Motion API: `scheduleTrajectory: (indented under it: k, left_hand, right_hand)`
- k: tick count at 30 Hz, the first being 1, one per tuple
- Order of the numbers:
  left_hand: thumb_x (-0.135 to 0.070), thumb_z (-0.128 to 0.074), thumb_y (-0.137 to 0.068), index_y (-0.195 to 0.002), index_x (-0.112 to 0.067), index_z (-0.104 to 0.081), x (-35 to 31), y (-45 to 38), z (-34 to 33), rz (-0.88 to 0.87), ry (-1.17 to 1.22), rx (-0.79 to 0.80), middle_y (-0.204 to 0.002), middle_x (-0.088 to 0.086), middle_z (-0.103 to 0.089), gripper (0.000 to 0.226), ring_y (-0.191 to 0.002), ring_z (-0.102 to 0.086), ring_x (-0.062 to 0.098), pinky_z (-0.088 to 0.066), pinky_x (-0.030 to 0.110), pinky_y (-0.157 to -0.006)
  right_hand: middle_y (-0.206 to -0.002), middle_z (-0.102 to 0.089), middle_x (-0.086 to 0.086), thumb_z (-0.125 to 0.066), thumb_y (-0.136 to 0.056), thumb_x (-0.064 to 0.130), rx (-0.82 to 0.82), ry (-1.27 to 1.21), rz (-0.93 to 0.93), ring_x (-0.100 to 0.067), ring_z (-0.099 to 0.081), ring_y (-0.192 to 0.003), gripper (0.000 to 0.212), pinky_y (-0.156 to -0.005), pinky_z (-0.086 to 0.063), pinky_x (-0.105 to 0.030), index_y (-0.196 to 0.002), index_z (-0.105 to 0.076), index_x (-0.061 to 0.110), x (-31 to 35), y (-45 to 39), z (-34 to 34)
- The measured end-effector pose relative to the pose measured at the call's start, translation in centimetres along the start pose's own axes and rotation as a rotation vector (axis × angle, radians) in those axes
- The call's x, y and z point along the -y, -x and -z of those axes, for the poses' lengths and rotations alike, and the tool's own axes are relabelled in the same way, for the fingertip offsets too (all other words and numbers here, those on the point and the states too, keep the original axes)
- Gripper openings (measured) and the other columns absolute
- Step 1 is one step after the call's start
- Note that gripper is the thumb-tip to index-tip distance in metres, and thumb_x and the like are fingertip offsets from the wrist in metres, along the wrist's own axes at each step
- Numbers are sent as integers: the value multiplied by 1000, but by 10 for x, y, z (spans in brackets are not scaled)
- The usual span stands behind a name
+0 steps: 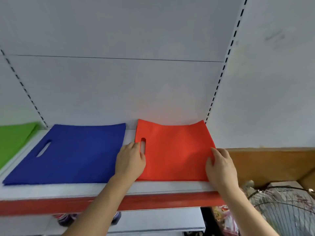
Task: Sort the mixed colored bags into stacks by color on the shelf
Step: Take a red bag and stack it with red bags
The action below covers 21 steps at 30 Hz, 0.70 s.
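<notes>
From where I watched, the sorting looked close to finished: three colors already lay apart on the shelf point(153, 188), with the green bags point(13, 142) at the far left and partly out of frame, the blue stack point(71, 154) in the middle, and the red-orange stack point(175, 155) on the right. I saw no loose or mixed bags anywhere in view, so I judged that what remained was mostly squaring up this last pile, though I could not tell how many bags any stack held. My left hand point(130, 161) lay on the left edge of the red-orange stack beside its handle cutout, fingers bent loosely over the fabric and closed on nothing that I could see. My right hand point(221, 167) was at the stack's right edge, thumb on top of the fabric and fingers along the side, apparently pinching that edge. The stack's back edge curled up against the rear panel point(119, 91), so there was no room to push it deeper. A narrow strip of bare shelf separated it from the blue stack, and its right side sat close to the slotted upright point(219, 79). The front had a band of open shelf before the red lip point(51, 206), the only free direction.
</notes>
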State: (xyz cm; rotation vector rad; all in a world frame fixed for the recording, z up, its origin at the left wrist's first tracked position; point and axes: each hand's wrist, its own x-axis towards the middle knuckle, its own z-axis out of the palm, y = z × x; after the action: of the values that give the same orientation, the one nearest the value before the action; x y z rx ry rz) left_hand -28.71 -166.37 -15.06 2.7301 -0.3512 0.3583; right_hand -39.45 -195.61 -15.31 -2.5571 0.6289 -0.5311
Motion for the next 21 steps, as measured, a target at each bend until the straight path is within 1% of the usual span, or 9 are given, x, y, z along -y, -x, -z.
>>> scheduleTrajectory:
  k: [3,6,8,10,12,15,17,19,21]
  left_hand:
    - [-31,-48,-101,-107,-18,-65,-4,5,-1,33,-95,34,-105,-2,-65,22,-94,-55,21,-49,34,-79]
    - [-35,-44,-103,-118,-18,-66,-8,9,1,43,-139,70,-117,-3,-66,32,-104,-56,21,-51,34,-85]
    - [-39,-42,-104,-119,-18,-65,-9,9,3,48,-156,98,-120,-4,-65,35,-108,-56,21,-51,34,-87]
    - [-44,-41,-105,-118,-19,-65,-10,8,4,52,-171,109,-118,-4,-65,37,-109,-56,20,-51,34,-88]
    - [-45,-40,-105,-115,-19,-65,-11,7,5,52,-196,110,-116,-4,-65,37,-107,-55,20,-50,33,-87]
    - [-42,-39,-107,-114,-19,-63,-11,5,7,61,-209,139,-115,-3,-65,34,-105,-54,19,-48,32,-86]
    - [-41,-39,-107,-114,-19,-63,-13,3,11,70,-206,145,-116,-3,-64,33,-105,-53,19,-48,31,-85]
    - [-43,-38,-108,-116,-19,-63,-13,3,17,72,-188,98,-118,-4,-63,36,-107,-54,18,-50,32,-87]
    - [-45,-39,-107,-121,-17,-66,-11,8,26,68,-145,4,-124,-2,-63,41,-113,-56,21,-51,35,-92]
  right_hand:
    - [-139,-58,-13,-60,-99,23,21,64,-5,-38,-56,-123,45,-102,-51,-48,-142,-61,8,-5,-2,-4]
    - [-137,-58,-15,-60,-99,26,53,124,2,-40,-54,-123,40,-99,-52,-49,-134,-64,7,-8,-1,-5]
    - [-139,-57,-16,-59,-100,31,87,166,3,-40,-52,-127,37,-99,-52,-49,-128,-65,8,-7,-1,-5]
    - [-145,-54,-15,-56,-101,42,111,197,16,-39,-49,-133,41,-102,-51,-48,-125,-65,10,-7,-2,-6]
    - [-152,-49,-13,-50,-100,58,145,226,18,-37,-45,-140,53,-108,-48,-48,-130,-62,15,-6,-3,-8]
    - [-160,-40,-11,-38,-95,77,213,274,23,-34,-37,-148,76,-113,-44,-48,-146,-49,22,-4,-3,-7]
    - [-165,-33,-11,-30,-94,81,233,297,29,-35,-32,-151,82,-116,-41,-49,-152,-42,24,-3,-4,-5]
    - [-169,-26,-12,-27,-95,80,207,331,35,-35,-25,-155,84,-119,-37,-51,-156,-37,25,0,-3,-3]
    - [-170,-26,-15,-36,-98,73,125,325,87,-36,-23,-156,80,-120,-35,-53,-157,-41,21,7,0,-4]
